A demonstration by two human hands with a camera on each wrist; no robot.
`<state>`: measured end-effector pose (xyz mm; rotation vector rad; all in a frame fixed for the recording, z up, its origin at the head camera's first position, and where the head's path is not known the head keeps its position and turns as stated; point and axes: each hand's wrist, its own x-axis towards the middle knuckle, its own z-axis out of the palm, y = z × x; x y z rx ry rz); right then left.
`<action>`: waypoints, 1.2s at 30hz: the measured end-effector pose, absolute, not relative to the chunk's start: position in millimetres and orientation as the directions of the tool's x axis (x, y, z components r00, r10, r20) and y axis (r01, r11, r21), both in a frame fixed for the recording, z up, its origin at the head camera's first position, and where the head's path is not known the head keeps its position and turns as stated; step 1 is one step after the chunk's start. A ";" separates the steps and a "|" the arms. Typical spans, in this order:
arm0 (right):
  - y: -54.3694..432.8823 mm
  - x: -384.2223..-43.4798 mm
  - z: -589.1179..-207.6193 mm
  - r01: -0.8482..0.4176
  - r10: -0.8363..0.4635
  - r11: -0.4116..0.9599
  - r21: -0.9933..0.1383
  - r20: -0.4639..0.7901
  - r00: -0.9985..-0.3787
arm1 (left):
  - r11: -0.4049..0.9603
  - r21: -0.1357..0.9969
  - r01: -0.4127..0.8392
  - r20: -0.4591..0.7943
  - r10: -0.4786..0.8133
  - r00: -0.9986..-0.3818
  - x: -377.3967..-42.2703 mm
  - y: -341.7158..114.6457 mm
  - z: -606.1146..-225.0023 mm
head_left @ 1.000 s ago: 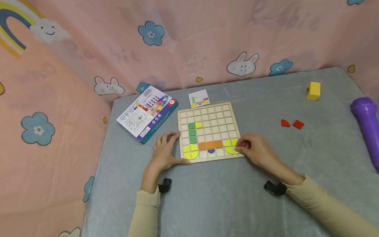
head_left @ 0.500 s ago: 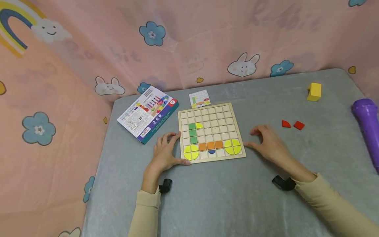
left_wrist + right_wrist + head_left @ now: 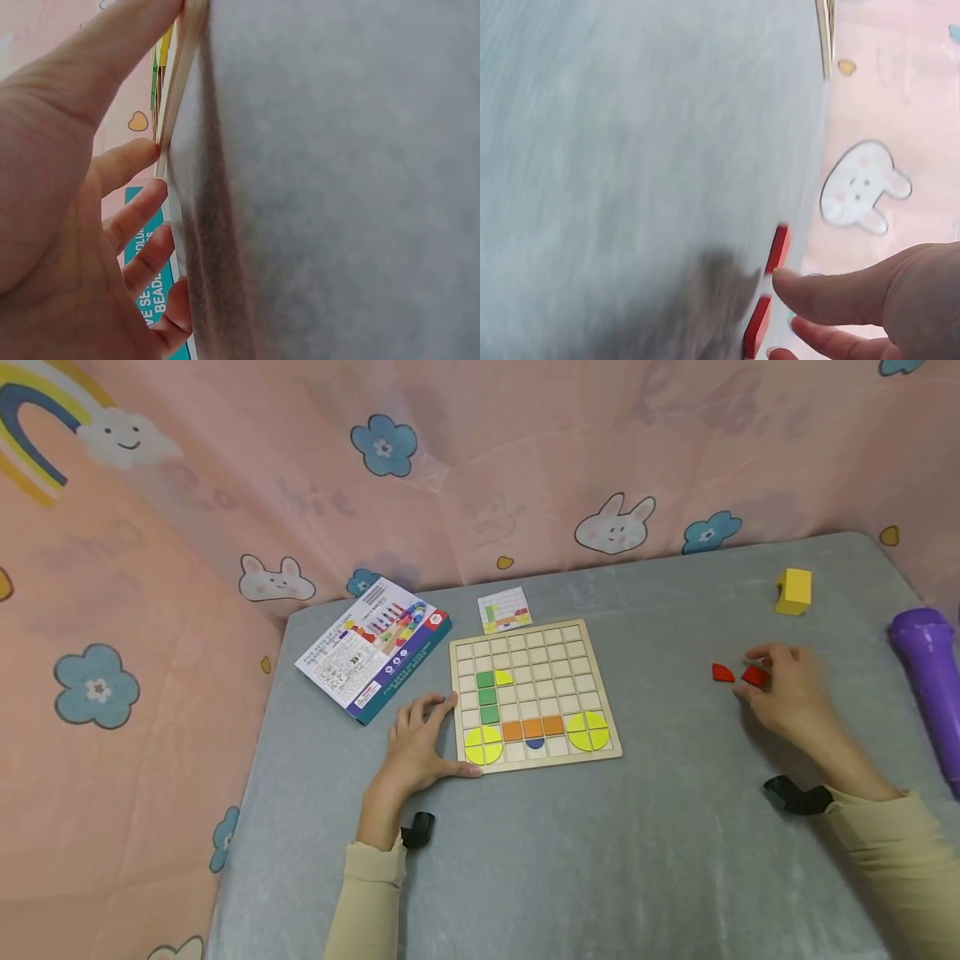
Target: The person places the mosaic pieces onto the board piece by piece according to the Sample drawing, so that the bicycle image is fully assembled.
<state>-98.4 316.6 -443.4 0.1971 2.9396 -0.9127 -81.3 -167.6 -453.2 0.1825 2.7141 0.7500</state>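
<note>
A square wooden grid board [image 3: 536,696] lies on the grey table, with green, yellow, orange and blue pieces in its cells. My left hand [image 3: 415,742] spans its near left corner, thumb at the front edge and index fingertip at the left edge. In the left wrist view the left hand's fingers [image 3: 135,161] touch the board's thin side. Over on the right, my right hand [image 3: 795,702] reaches around a red square piece [image 3: 753,676], thumb and index finger apart on either side of it. A red quarter-circle piece [image 3: 723,672] lies just left of it.
A small pattern card [image 3: 504,609] lies behind the board. To the left is a flat toy box [image 3: 372,647]. At the back right stands a yellow block [image 3: 794,591], and a purple microphone-shaped object [image 3: 926,685] lies at the right edge. A pink printed curtain [image 3: 480,468] hangs behind the table.
My right hand has let go of the yellow piece at the board's lower right and moved right to the red pieces. My left hand has stayed at the board's corner.
</note>
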 end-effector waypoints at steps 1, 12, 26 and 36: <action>320.2 -98.6 -444.3 0.144 0.111 0.817 -0.558 -0.093 -0.989 | 0.854 0.519 0.038 -0.269 0.206 -0.941 -81.2 -167.7 -453.0; 337.4 -98.6 -447.8 0.173 0.111 0.828 -0.533 -0.147 -0.983 | 0.856 0.515 0.042 -0.269 0.208 -0.940 -81.7 -167.5 -452.1; 291.9 -101.8 -443.7 0.079 0.068 0.806 -0.587 -0.041 -0.997 | 0.856 0.515 0.039 -0.269 0.205 -0.941 -81.1 -167.5 -451.9; 225.0 -111.1 -451.1 -0.035 -0.091 0.760 -0.650 -0.054 -0.994 | 0.853 0.521 0.037 -0.269 0.205 -0.941 -81.6 -166.6 -452.0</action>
